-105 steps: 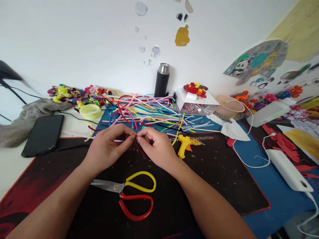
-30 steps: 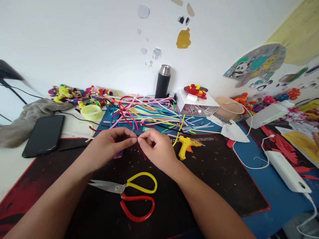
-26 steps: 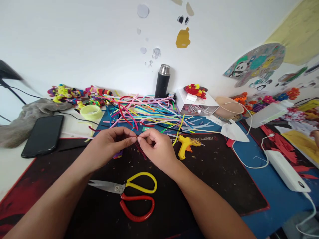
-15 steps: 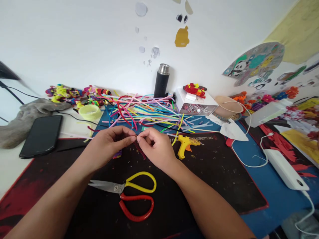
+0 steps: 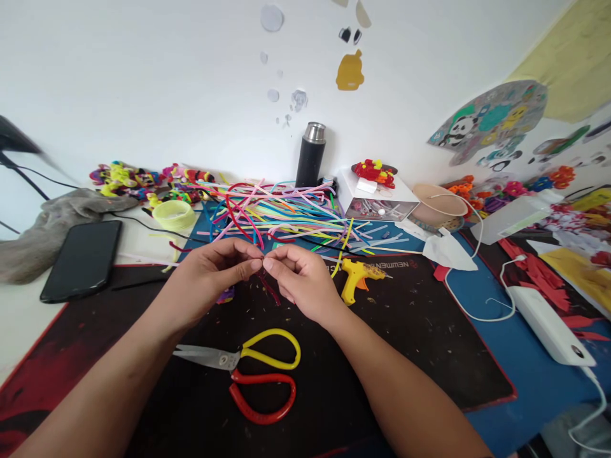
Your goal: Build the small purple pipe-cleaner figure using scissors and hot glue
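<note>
Between my fingertips is a dark red pipe cleaner, its loose end hanging down toward the mat. My left hand pinches it with thumb and forefinger, and my right hand pinches it right beside, the tips of both hands almost touching. The upper part of the pipe cleaner is hidden by my fingers. Below my hands lie scissors with one yellow and one red handle, blades pointing left. A small purple piece shows partly behind my left hand.
A yellow glue gun lies right of my hands on the dark mat. Behind is a heap of coloured pipe cleaners. A black flask stands by the wall, a phone lies left, and a white power strip right.
My right thumb and fingers have shifted slightly at the pinch, and the right hand has turned a little. The pipe cleaner stays between both hands; the view has moved slightly.
</note>
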A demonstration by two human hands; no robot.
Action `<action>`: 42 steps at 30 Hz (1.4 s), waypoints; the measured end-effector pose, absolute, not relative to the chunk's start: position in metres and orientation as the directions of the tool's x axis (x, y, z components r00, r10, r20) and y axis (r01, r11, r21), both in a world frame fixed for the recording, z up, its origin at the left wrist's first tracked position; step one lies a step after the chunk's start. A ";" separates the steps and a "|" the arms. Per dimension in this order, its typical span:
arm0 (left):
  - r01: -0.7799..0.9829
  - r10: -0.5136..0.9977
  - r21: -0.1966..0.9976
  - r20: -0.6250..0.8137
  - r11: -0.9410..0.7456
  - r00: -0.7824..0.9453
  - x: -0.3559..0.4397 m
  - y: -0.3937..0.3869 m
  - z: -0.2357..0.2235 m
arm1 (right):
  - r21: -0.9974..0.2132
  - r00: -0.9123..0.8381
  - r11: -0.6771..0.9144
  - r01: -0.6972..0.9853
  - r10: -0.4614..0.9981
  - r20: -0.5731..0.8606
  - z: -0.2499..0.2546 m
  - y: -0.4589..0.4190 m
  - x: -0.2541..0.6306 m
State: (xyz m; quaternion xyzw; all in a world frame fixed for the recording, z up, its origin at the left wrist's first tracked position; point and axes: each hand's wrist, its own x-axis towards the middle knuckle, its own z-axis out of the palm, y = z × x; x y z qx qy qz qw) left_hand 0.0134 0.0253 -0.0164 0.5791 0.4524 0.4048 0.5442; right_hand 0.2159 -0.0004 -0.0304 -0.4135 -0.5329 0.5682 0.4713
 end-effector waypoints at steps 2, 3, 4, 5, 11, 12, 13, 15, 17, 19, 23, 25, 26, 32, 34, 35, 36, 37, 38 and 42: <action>0.046 0.964 0.999 -0.022 0.010 0.265 0.013 0.025 -0.018 | -0.986 -0.243 -0.046 -0.160 0.970 -0.005 -0.029 0.000 0.216; 0.028 0.964 1.000 -0.018 0.011 0.266 0.013 0.025 -0.019 | -0.981 -0.254 -0.066 -0.182 0.967 -0.018 -0.028 0.000 0.216; 0.010 0.964 1.000 -0.013 0.011 0.264 0.013 0.025 -0.019 | -0.978 -0.264 -0.079 -0.194 0.964 -0.025 -0.028 0.000 0.216; -0.006 0.965 1.000 -0.009 0.011 0.263 0.013 0.025 -0.020 | -0.976 -0.269 -0.085 -0.199 0.963 -0.029 -0.028 0.000 0.216; -0.013 0.963 1.000 -0.008 0.012 0.268 0.014 0.025 -0.019 | -0.986 -0.259 -0.062 -0.157 0.966 -0.019 -0.028 0.000 0.215; -0.003 0.962 1.000 -0.004 0.005 0.273 0.014 0.026 -0.019 | -0.987 -0.260 -0.058 -0.153 0.965 -0.016 -0.028 0.000 0.216; 0.004 0.961 1.000 0.003 -0.004 0.277 0.014 0.026 -0.018 | -0.987 -0.262 -0.054 -0.151 0.965 -0.012 -0.027 -0.001 0.216; 0.013 0.959 1.000 0.015 -0.020 0.282 0.014 0.025 -0.017 | -0.988 -0.266 -0.043 -0.148 0.964 -0.002 -0.028 -0.001 0.216; 0.020 0.959 1.000 0.015 -0.022 0.282 0.015 0.025 -0.015 | -0.989 -0.265 -0.032 -0.144 0.964 0.008 -0.028 -0.001 0.216; 0.036 0.960 0.999 0.005 -0.016 0.281 0.015 0.025 -0.014 | -0.990 -0.262 -0.026 -0.136 0.965 0.010 -0.029 -0.001 0.216; 0.088 0.959 0.996 -0.018 -0.007 0.283 0.014 0.024 -0.013 | -0.988 -0.265 -0.042 -0.149 0.964 -0.001 -0.030 -0.001 0.215; 0.111 0.964 0.994 -0.042 0.013 0.263 0.013 0.024 -0.013 | -0.987 -0.269 -0.050 -0.154 0.963 -0.007 -0.029 -0.001 0.214; 0.112 0.968 0.993 -0.052 0.025 0.245 0.012 0.025 -0.012 | -0.987 -0.270 -0.051 -0.153 0.963 -0.008 -0.029 -0.001 0.214; 0.021 0.980 0.998 -0.068 0.065 0.186 0.009 0.028 -0.015 | -0.996 -0.197 0.007 -0.088 0.980 0.025 -0.039 0.004 0.216; 0.009 0.974 0.998 -0.069 0.069 0.218 0.008 0.031 -0.020 | -0.999 -0.146 0.034 -0.034 0.989 0.039 -0.047 0.006 0.217; 0.006 0.972 0.998 -0.059 0.059 0.228 0.007 0.032 -0.023 | -0.999 -0.121 0.044 -0.005 0.992 0.044 -0.051 0.006 0.217; 0.010 0.969 0.998 -0.058 0.058 0.238 0.007 0.033 -0.025 | -0.998 -0.097 0.048 0.028 0.994 0.045 -0.053 0.006 0.216; 0.004 0.969 0.999 -0.049 0.049 0.241 0.007 0.034 -0.026 | -0.997 -0.083 0.048 0.063 0.996 0.043 -0.054 0.006 0.216; 0.000 0.971 0.999 -0.046 0.048 0.235 0.007 0.035 -0.026 | -0.993 -0.077 0.056 0.101 0.996 0.048 -0.053 0.005 0.215; -0.035 0.974 0.997 -0.059 0.069 0.217 0.011 0.034 -0.018 | -0.951 -0.057 0.124 0.284 0.992 0.112 -0.037 -0.004 0.218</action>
